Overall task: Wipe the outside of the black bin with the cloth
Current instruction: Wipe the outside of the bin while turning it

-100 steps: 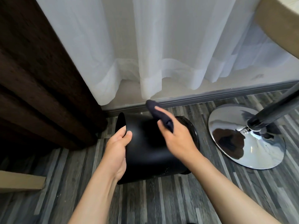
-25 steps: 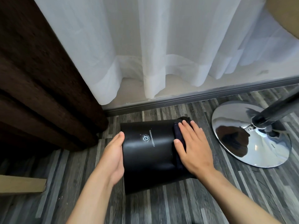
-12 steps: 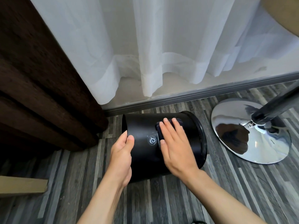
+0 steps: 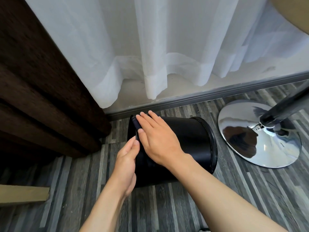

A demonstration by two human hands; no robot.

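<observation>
item: black bin [image 4: 189, 141], lying on its side on the grey plank floor [image 4: 167, 206], base end toward the dark curtain [image 4: 41, 91], rimmed mouth toward the chrome stool base [image 4: 260, 134], just beside it but apart.

item: cloth [image 4: 135, 125], dark, mostly hidden; a narrow fold shows at the bin's base edge under the fingertips.

item: right hand [image 4: 157, 139], laid flat on the bin's upper wall, fingers [image 4: 145, 117] extended and close together, pressing the cloth down rather than gripping it.

item: left hand [image 4: 125, 163], braced against the base end, fingers loosely curled, thumb tip touching the base rim (whether anything is pinched there cannot be told).

handling note, as judgement: the stroke sits at the base edge. keep the palm flat so the cloth stays spread, hold the base steady so the round wall cannot roll, then turn the bin to bring unwiped wall up. the glossy plastic likely slides easily under pressure.
</observation>
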